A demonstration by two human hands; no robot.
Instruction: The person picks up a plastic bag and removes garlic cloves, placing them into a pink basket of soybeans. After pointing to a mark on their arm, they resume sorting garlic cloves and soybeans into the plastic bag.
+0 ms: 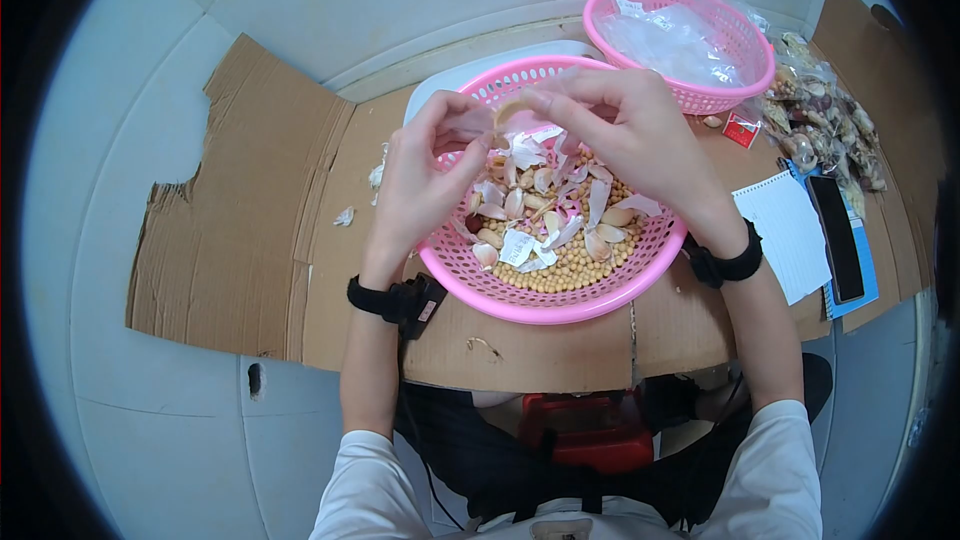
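Both hands are raised over the far half of a pink perforated basket (pixel 553 315). My left hand (pixel 430 162) pinches a thin translucent piece with a tan curved edge (pixel 507 112), which looks like film or papery skin; its exact kind I cannot make out. My right hand (pixel 632 130) is closed on the other side of the same piece, the fingers close to those of the left. Below them in the basket lie many round beige beans (pixel 560 272), garlic cloves (pixel 598 245) with loose papery skins, and a small white paper label (pixel 517 247) with writing.
A second pink basket (pixel 765 80) with clear plastic bags (pixel 680 40) stands at the back right. Beside it lie filled bags (pixel 820 110), a small red packet (pixel 740 130), a notepad (pixel 785 230) and a black phone (pixel 838 240). Cardboard (pixel 340 310) covers the table.
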